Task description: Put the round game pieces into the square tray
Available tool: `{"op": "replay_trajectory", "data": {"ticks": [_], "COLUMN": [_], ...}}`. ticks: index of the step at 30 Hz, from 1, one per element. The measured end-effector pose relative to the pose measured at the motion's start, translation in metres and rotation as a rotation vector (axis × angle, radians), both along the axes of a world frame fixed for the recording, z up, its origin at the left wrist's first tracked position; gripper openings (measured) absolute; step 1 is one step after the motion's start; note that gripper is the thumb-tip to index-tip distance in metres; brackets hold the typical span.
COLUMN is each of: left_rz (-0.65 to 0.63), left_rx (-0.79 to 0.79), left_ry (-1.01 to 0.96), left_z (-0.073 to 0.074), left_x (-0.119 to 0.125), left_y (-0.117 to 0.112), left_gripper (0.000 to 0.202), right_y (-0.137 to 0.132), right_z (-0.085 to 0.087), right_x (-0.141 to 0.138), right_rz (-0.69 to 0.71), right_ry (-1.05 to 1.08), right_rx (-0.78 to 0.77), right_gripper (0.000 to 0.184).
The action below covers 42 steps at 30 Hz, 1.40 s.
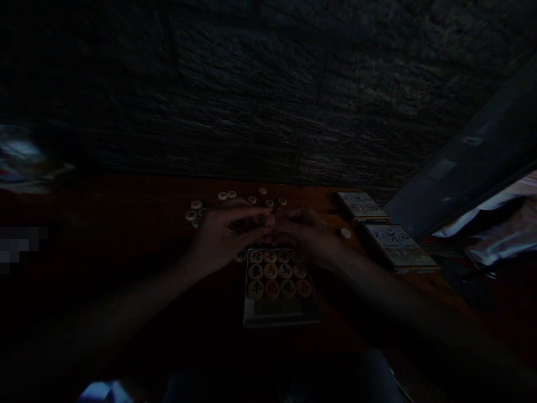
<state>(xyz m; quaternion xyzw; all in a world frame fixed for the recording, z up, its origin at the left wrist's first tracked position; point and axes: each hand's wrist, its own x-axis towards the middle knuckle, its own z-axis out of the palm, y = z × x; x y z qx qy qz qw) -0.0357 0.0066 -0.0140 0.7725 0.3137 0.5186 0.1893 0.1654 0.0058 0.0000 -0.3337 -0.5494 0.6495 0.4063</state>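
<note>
In the dim head view my two hands meet just beyond an open box (277, 321) of Chinese chess pieces. My left hand (222, 232) is closed in a pinch, thumb and fingers stretched to the right. Against its fingertips press the bent fingers of my right hand (300, 232), closed too. What lies between the fingertips, if anything, is too dark and small to make out. Round pieces (272, 271) with red and black characters lie in rows in the box, face up. A single piece (240, 256) rests at the box's left edge, below my left hand.
Several loose pieces (222, 196) are scattered on the wooden table (138, 196) beyond my hands. One piece (345, 233) lies right of my right hand. Two printed boxes, a far one (363, 205) and a nearer one (400, 246), sit at the right. A stone wall (251, 101) rises behind.
</note>
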Motion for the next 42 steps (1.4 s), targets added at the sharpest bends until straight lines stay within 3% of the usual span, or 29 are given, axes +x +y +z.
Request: {"op": "replay_trajectory", "data": {"ticks": [8,11,18,24,30,42], "left_rz": [-0.018,-0.030,-0.025,-0.041,-0.018,-0.023], "left_rx": [-0.102,-0.086,-0.054,-0.115,-0.037,-0.073], "left_ry": [-0.031,-0.039,-0.030,-0.035,-0.009,-0.025], "left_z": [-0.0010,-0.0010,-0.0021,-0.0011,-0.0024,0.0016], "left_x": [0.0028,0.0014,0.0012,0.0027,-0.0002,0.0009], "left_y": [0.0016,0.0018,0.0014,-0.0002,0.0004,-0.0005], "left_gripper": [0.036,0.028,0.030,0.033,0.030,0.026], "right_y": [-0.0026,-0.0025,0.0010,-0.0009,0.0007,-0.0005], "right_z": [0.0043,0.0047,-0.0012,-0.0002,-0.0024,0.0018], "right_x": [-0.0001,-0.0006,0.0023,0.0012,0.0019,0.0018], "right_rz": [-0.048,-0.048,-0.013,-0.040,-0.007,-0.018], "right_ry": [-0.013,0.005,0.005,-0.004,-0.004,-0.025], "right_rx": [0.022,0.027,0.051,0.027,0.025,0.043], "right_gripper": [0.028,0.029,0.025,0.031,0.029,0.030]}}
